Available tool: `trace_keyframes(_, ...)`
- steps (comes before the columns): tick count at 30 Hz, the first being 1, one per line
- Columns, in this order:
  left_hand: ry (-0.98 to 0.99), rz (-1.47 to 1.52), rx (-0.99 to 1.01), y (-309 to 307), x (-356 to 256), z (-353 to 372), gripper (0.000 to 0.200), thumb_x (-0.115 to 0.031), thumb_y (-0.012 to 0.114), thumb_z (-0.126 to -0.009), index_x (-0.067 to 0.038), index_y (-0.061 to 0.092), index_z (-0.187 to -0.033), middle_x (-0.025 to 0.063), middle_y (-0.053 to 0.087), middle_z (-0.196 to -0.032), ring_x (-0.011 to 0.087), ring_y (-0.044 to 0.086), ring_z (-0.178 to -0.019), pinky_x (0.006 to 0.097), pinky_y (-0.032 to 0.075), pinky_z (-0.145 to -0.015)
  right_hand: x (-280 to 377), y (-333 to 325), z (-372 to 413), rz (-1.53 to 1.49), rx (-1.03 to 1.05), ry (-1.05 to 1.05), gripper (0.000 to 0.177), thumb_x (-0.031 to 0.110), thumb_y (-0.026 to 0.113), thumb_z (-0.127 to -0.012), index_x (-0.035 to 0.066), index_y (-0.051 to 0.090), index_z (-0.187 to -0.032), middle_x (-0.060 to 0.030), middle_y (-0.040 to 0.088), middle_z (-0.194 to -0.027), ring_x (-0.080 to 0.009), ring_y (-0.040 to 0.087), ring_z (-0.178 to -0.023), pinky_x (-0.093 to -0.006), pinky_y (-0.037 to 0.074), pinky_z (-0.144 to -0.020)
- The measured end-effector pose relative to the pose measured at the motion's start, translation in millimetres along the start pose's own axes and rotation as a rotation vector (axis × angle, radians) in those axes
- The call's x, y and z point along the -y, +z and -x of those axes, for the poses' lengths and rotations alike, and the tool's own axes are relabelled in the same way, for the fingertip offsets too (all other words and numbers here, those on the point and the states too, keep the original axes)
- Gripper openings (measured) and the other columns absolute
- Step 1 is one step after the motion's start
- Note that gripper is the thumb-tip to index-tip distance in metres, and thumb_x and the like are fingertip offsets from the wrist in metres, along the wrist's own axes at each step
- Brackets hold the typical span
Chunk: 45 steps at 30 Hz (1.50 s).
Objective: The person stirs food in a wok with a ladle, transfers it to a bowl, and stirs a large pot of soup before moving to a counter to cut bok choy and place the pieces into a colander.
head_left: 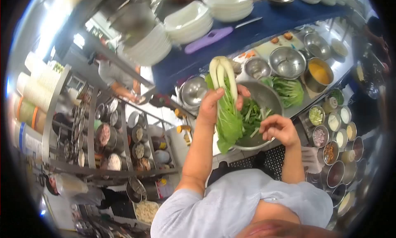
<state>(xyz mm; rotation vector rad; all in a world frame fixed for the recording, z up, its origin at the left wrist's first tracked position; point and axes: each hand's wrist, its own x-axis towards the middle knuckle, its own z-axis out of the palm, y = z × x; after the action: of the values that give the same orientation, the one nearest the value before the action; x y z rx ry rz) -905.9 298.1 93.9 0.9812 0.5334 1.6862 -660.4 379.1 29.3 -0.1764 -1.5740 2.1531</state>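
Note:
A long bok choy (227, 110) with thick white stalks and green leaves stands upright, stalks at the top, in the middle of the head view. My left hand (212, 106) is closed around it, thumb on the near side and fingertips showing at its right edge. Behind and below it is a large metal bowl (270, 97) holding cut green leaves and pale stalk strips (252, 116). Over the bowl's right side is my right hand (279, 130), fingers curled together; what they pinch, if anything, is too small to make out.
Beyond the bowl are more leafy greens (288, 91), a metal colander (287, 62) and a pot of orange liquid (318, 75). Several small ingredient containers (330, 151) line the right. White plates (187, 21) and a purple-handled tool (208, 40) lie on the blue counter. Metal shelving (111, 168) stands left.

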Motion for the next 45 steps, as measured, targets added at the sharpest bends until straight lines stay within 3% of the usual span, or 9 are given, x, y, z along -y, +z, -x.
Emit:
trace_keyframes(5, 0.036, -0.145, -0.194, -39, -38, 121, 0.053, -0.037, 0.054, -0.092, 0.005, 0.047, -0.122, 0.0275, 0.061, -0.105, 0.0239, 0.062, -0.076, 0.0335, 0.054, -0.069, -40, 76, 25, 0.182, 0.38, 0.163, 0.03, 0.016, 0.065, -0.088, 0.0, 0.062, -0.113, -0.008, 0.065, -0.096, -0.0145, 0.062, -0.084, -0.0288, 0.05, -0.075)
trace_keyframes(7, -0.085, -0.308, -0.513, -49, -60, 180, 0.05, -0.034, 0.054, -0.092, 0.004, 0.047, -0.123, 0.0244, 0.061, -0.105, 0.024, 0.062, -0.078, 0.0344, 0.055, -0.072, -66, 111, 16, 0.317, 0.547, 0.316, 0.036, 0.025, 0.064, -0.089, 0.004, 0.06, -0.118, -0.0062, 0.065, -0.095, -0.014, 0.061, -0.085, -0.0292, 0.049, -0.077)
trace_keyframes(13, -0.597, -0.78, -0.748, -128, -59, 292, 0.049, -0.024, 0.061, -0.091, 0.001, 0.043, -0.129, 0.0176, 0.063, -0.104, 0.0226, 0.064, -0.084, 0.0341, 0.053, -0.071, -221, 188, -35, 0.903, -0.004, 0.434, 0.057, 0.032, 0.064, -0.086, 0.005, 0.045, -0.133, -0.0229, 0.06, -0.102, -0.0373, 0.062, -0.09, -0.0427, 0.049, -0.079)
trace_keyframes(17, -0.584, -1.504, -0.449, -195, 0, 325, 0.051, -0.021, 0.069, -0.082, -0.001, 0.044, -0.122, 0.0223, 0.061, -0.102, 0.0372, 0.062, -0.087, 0.0447, 0.049, -0.073, -266, 202, -77, 1.155, -0.26, 0.478, 0.07, 0.034, 0.063, -0.085, 0.005, 0.03, -0.139, -0.03, 0.055, -0.106, -0.0441, 0.059, -0.099, -0.0442, 0.049, -0.083)
trace_keyframes(23, -0.464, -1.838, -0.244, -208, 44, 299, 0.066, -0.024, 0.075, -0.074, -0.001, 0.044, -0.128, 0.0243, 0.053, -0.113, 0.0428, 0.053, -0.099, 0.0471, 0.045, -0.082, -279, 195, -53, 1.024, -0.307, 0.699, 0.079, 0.026, 0.059, -0.075, 0.004, 0.024, -0.143, -0.0318, 0.057, -0.11, -0.0437, 0.058, -0.105, -0.0473, 0.046, -0.088)
trace_keyframes(26, -0.47, -1.879, -0.201, -208, 59, 290, 0.072, -0.029, 0.075, -0.074, -0.003, 0.041, -0.132, 0.0188, 0.049, -0.119, 0.0377, 0.049, -0.107, 0.0482, 0.042, -0.085, -267, 202, -6, 0.987, -0.334, 0.486, 0.071, 0.023, 0.057, -0.077, 0.005, 0.03, -0.141, -0.0263, 0.063, -0.095, -0.0373, 0.065, -0.09, -0.0444, 0.051, -0.078)
trace_keyframes(29, -0.452, -1.898, -0.163, -207, 71, 289, 0.072, -0.031, 0.072, -0.077, -0.002, 0.04, -0.134, 0.0136, 0.047, -0.122, 0.0334, 0.044, -0.113, 0.0491, 0.037, -0.089, -215, 227, 16, 0.536, -0.512, 0.898, 0.055, 0.021, 0.052, -0.083, 0.008, 0.037, -0.134, -0.0296, 0.063, -0.095, -0.0445, 0.062, -0.091, -0.0462, 0.049, -0.079)
trace_keyframes(32, -0.378, -1.91, -0.192, -213, 86, 294, 0.067, -0.032, 0.07, -0.079, -0.003, 0.043, -0.132, 0.0127, 0.047, -0.121, 0.0324, 0.044, -0.113, 0.0482, 0.036, -0.09, -235, 207, 50, 0.933, -0.419, 0.499, 0.038, 0.022, 0.052, -0.088, 0.003, 0.041, -0.119, -0.0329, 0.06, -0.082, -0.0488, 0.06, -0.074, -0.0519, 0.047, -0.066)
trace_keyframes(45, -0.255, -1.96, -0.23, -208, 88, 296, 0.06, -0.03, 0.067, -0.08, -0.004, 0.047, -0.13, 0.0104, 0.049, -0.116, 0.0297, 0.045, -0.106, 0.0462, 0.036, -0.085, -200, 226, 48, 1.255, -0.224, 0.388, 0.016, 0.016, 0.046, -0.097, 0.0, 0.04, -0.095, -0.0241, 0.055, -0.066, -0.0449, 0.056, -0.064, -0.0516, 0.041, -0.056)
